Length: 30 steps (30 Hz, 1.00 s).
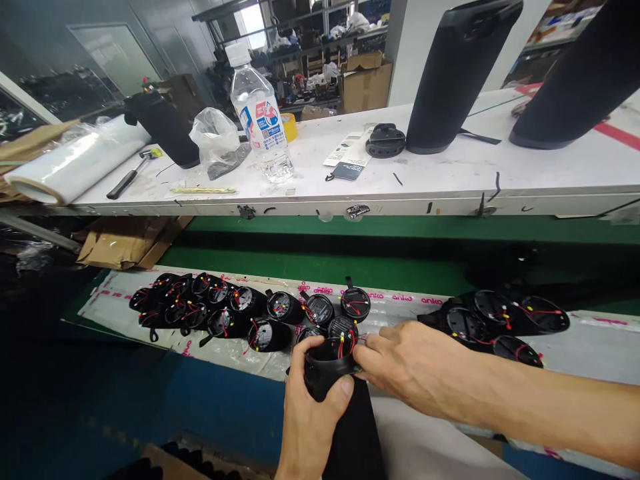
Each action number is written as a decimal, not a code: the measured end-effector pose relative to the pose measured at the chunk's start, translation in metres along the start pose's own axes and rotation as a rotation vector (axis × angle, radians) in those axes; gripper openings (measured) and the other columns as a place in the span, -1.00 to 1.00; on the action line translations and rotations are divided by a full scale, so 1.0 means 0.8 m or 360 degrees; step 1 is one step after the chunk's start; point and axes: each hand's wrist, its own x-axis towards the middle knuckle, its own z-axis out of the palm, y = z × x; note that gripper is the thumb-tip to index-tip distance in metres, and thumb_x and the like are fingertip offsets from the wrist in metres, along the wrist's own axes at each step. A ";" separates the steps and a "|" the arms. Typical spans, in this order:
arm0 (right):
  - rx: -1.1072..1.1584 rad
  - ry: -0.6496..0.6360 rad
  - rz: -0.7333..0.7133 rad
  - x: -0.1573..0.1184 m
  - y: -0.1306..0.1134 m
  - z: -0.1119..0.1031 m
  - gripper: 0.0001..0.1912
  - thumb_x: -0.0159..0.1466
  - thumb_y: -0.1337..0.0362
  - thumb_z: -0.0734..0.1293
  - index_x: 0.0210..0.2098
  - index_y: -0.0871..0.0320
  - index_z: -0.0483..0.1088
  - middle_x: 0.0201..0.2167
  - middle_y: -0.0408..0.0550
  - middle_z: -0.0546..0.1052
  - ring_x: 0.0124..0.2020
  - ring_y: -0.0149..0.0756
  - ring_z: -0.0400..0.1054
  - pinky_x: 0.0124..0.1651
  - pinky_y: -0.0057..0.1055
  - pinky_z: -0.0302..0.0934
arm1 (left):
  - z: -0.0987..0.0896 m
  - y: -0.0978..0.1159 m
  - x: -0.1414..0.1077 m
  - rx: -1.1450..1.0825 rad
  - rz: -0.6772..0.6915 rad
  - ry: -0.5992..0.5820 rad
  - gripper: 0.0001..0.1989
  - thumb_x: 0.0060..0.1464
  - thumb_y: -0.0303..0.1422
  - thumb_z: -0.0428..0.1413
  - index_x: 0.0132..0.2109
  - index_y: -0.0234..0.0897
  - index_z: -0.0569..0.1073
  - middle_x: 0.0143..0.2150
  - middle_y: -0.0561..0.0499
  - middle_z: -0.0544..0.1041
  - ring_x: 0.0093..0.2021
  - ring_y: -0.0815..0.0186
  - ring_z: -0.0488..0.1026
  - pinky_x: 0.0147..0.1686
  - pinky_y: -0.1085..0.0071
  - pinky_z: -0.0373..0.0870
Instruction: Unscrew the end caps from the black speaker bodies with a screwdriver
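Observation:
My left hand point(313, 413) is wrapped around the upper end of a black cylindrical housing point(330, 380), thumb in front and fingers at the far left of its rim. The housing stands tilted with its open end up, and red wires with yellow and white tips show inside. At the right side of that rim, my right hand point(400, 357) is closed in a pinch; what sits between its fingertips is hidden. Just beyond my hands, similar black housings point(319, 309) with red wires lie close together on the low board.
More wired housings point(220, 323) crowd the left of the board point(400, 305); several others point(465, 323) lie right. Above, a white shelf point(310, 200) carries a water bottle point(263, 127), plastic roll point(80, 160), hammer point(133, 175), black disc-shaped part point(385, 141) and tall black cylinders point(457, 80).

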 end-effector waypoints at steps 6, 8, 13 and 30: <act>-0.0095 -0.0084 -0.0032 -0.005 -0.002 -0.001 -0.78 0.25 0.43 0.40 -0.21 0.09 0.28 -0.46 -0.18 0.42 -0.56 -0.27 0.24 -0.53 -0.18 -0.36 | 0.006 0.004 -0.003 0.0010 -0.0017 0.0008 -0.43 -0.07 -0.15 0.32 0.11 -0.17 0.49 -0.10 -0.01 0.68 -0.11 0.09 0.56 -0.06 0.24 0.47; -0.0094 -0.0099 -0.0043 -0.007 -0.003 -0.002 -0.77 0.24 0.44 0.41 -0.22 0.09 0.29 -0.46 -0.17 0.42 -0.57 -0.28 0.23 -0.54 -0.18 -0.37 | 0.008 0.004 -0.003 0.0041 -0.0031 0.0009 -0.43 -0.07 -0.17 0.32 0.11 -0.17 0.49 -0.10 -0.02 0.68 -0.10 0.08 0.56 -0.07 0.23 0.47; -0.0015 -0.0172 0.0017 -0.002 0.001 -0.003 -0.84 0.33 0.39 0.40 -0.23 0.11 0.32 -0.48 -0.18 0.45 -0.61 -0.29 0.22 -0.57 -0.18 -0.37 | 0.007 -0.003 0.000 0.0035 -0.0003 -0.0043 -0.43 -0.05 -0.12 0.34 0.11 -0.18 0.49 -0.14 0.00 0.67 -0.15 0.10 0.55 -0.09 0.24 0.46; 0.1622 -0.0183 0.1071 -0.031 -0.007 0.030 -0.57 0.49 -0.17 0.20 -0.05 0.02 0.44 -0.20 -0.08 0.56 -0.13 -0.09 0.44 -0.07 -0.19 0.31 | 0.003 -0.054 0.015 -0.1248 -0.0388 -0.0032 -0.50 0.17 0.04 0.25 0.13 -0.12 0.55 0.01 -0.13 0.73 -0.07 0.09 0.67 -0.06 0.27 0.57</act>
